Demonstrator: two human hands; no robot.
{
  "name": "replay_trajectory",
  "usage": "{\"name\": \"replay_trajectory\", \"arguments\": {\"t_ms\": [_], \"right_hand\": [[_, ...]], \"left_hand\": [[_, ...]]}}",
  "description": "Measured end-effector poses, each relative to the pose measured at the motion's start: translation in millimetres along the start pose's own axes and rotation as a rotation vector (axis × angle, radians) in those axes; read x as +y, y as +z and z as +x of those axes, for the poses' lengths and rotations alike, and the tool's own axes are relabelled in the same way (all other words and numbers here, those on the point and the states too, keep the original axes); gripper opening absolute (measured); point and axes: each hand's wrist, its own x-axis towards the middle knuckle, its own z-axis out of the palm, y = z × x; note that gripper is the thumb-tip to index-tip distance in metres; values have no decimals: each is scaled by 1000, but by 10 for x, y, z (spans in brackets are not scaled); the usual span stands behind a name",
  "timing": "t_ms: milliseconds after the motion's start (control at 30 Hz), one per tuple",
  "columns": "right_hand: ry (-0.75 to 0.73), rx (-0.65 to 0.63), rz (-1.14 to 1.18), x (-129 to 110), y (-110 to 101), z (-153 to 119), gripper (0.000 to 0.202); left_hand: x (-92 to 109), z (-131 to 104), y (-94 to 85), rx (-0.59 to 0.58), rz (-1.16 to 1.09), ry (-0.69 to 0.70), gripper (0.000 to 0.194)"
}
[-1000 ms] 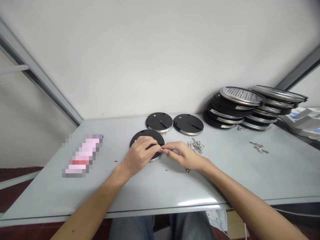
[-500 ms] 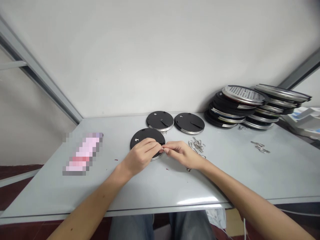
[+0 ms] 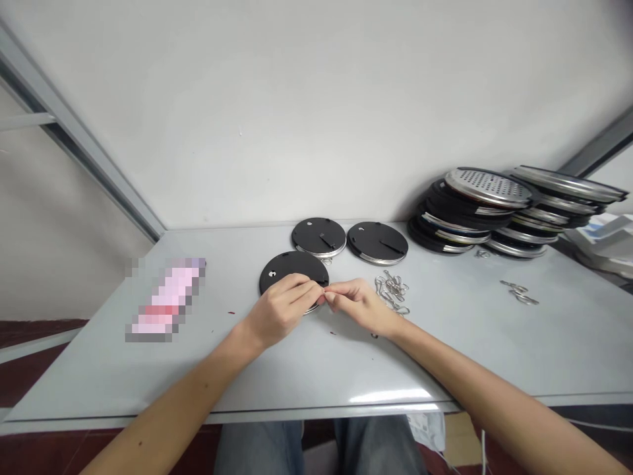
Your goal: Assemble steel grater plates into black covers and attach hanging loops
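A round black disc with a metal rim lies on the table, partly covered by my left hand. That hand is closed, its fingertips bent together at the disc's right edge. My right hand is pinched shut, its thumb and forefinger meeting the left fingertips at that same edge. Whatever lies between the fingertips is too small and too hidden to name. Beside the right hand lies a loose heap of small metal clips.
Two similar black discs, one left and one right, lie behind. Leaning stacks of discs, one topped by a perforated metal plate, stand at the back right. More clips lie to the right. A blurred pink item is at the left.
The view has shifted slightly. Both hands keep their pinch at the disc's right edge, and their fingertips sit a little closer together.
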Motion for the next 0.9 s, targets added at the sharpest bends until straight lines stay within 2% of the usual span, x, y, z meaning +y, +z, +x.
{"name": "replay_trajectory", "arguments": {"t_ms": [267,533,700,900], "right_hand": [[78,28,188,98,51,28,30],[92,-7,363,141,51,27,28],[90,-3,321,127,46,21,30],[80,2,134,43,9,13,34]], "left_hand": [[2,19,-11,-11,-16,-6,20],[-3,24,-11,-13,-30,11,18],[-20,22,-12,-14,-48,8,17],[-51,9,-8,11,-103,-1,16]]}}
